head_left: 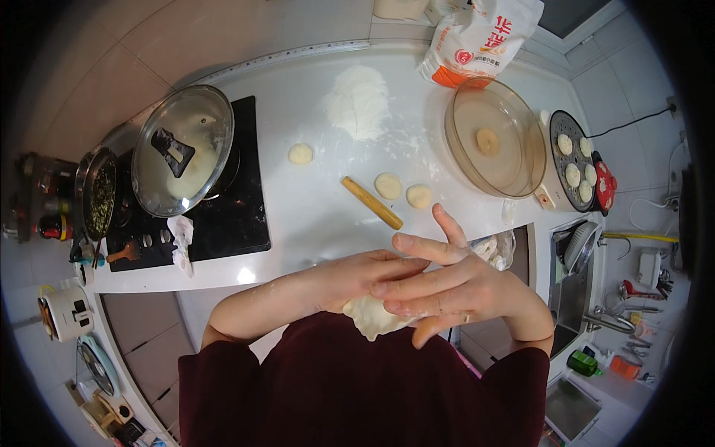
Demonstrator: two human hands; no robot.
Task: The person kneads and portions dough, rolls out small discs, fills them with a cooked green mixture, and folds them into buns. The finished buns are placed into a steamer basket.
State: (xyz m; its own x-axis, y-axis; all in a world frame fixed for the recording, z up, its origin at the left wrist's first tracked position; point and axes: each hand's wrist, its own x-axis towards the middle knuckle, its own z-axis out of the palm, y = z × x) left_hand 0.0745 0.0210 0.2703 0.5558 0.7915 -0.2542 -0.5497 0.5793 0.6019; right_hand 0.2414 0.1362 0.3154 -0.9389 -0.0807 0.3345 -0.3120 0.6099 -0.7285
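A soft, pale piece of dough (375, 317) sits between my hands, close to my dark maroon shirt. My left hand (366, 277) holds it from below and behind; part of its grip is hidden. Across it reaches my right hand (447, 282), back up and fingers spread, its fingertips over the left hand and the dough. Just beyond my hands a short wooden rolling pin (372, 203) lies aslant on the white counter (313, 215). Two flattened dough rounds, a nearer one (419, 196) and another (388, 186), rest beside it. Farther left is a single dough ball (300, 153).
Loose flour (360, 103) covers the back counter. A clear bowl (455, 148) and a flour bag (475, 42) stand right, near a round dark pan (570, 125) bearing several dough rounds. On the black cooktop (246, 218) sits a vessel under a glass lid (209, 128); chopped greens (102, 193) fill another pan.
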